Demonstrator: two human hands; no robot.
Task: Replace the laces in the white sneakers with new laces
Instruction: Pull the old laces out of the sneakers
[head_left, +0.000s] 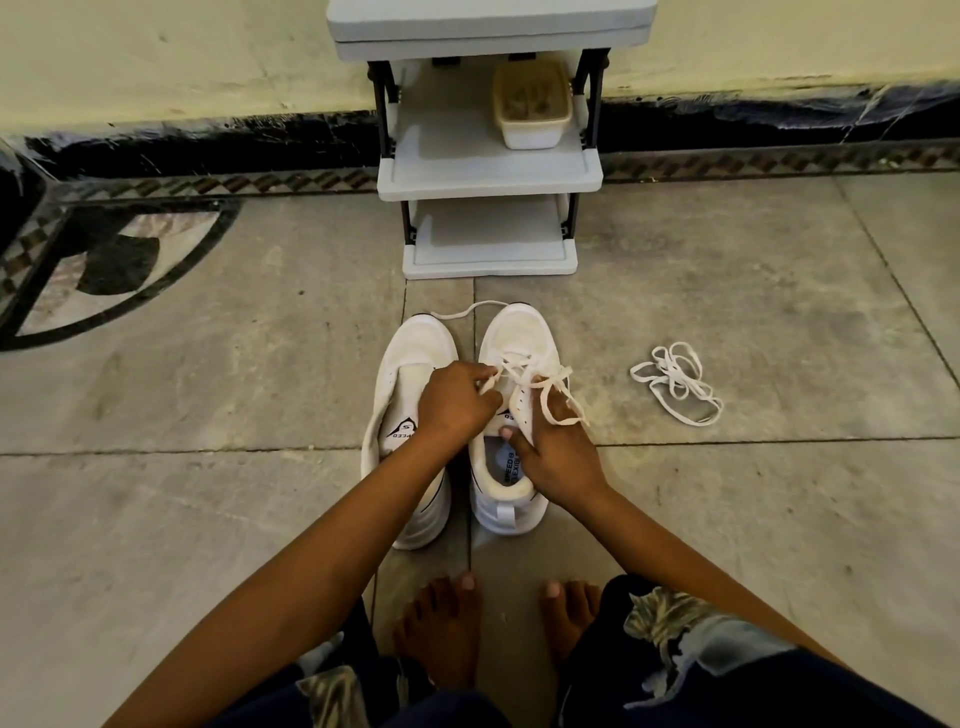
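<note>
Two white sneakers stand side by side on the floor with their toes pointing away from me. The left sneaker (410, 364) has no lace in it. The right sneaker (519, 332) carries a white lace (535, 384), partly threaded, with one end trailing past the toes. My left hand (457, 402) pinches the lace over the eyelets. My right hand (558, 457) grips the right sneaker's side, thumb at the collar, with a lace loop lying over its fingers. A loose bundle of white lace (675, 382) lies on the floor to the right.
A grey plastic shoe rack (488, 176) stands against the wall just beyond the sneakers, with a lidded white box (532, 104) on its upper shelf. My bare feet (447, 634) rest on the stone floor tiles below the sneakers.
</note>
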